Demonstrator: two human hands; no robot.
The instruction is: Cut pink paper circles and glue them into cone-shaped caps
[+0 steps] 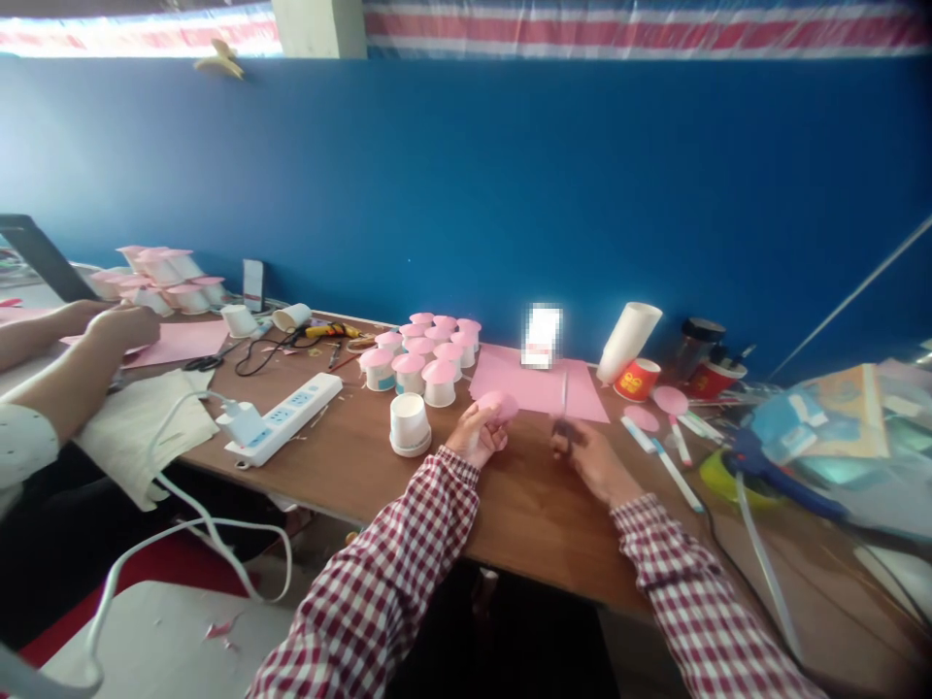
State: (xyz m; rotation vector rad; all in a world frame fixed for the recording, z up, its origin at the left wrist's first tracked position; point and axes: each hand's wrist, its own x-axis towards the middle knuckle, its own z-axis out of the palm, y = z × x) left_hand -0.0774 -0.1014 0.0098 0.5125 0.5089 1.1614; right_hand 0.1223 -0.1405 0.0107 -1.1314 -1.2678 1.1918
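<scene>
In my left hand (481,437) is a pink paper disc (499,404), pinched between thumb and fingers above the table's front part. My right hand (593,458), to the right, is closed round the dark handles of what looks like a pair of scissors (564,393). Their thin, pale blades point up, blurred and apart from the disc. Left of my left hand stands an upside-down white paper cup (409,422) on a round white base. Behind it is a group of white paper cups (440,381) topped with pink discs. Pink paper sheets (535,383) lie beyond my hands.
A white power strip (291,417) lies at left, with a co-worker's hands (120,325) beyond it near more pink-topped cups (171,267). At right are loose pink discs (641,418), markers (677,474), a red cup (637,379) and a paper roll (630,340). A blue partition (466,194) closes the back.
</scene>
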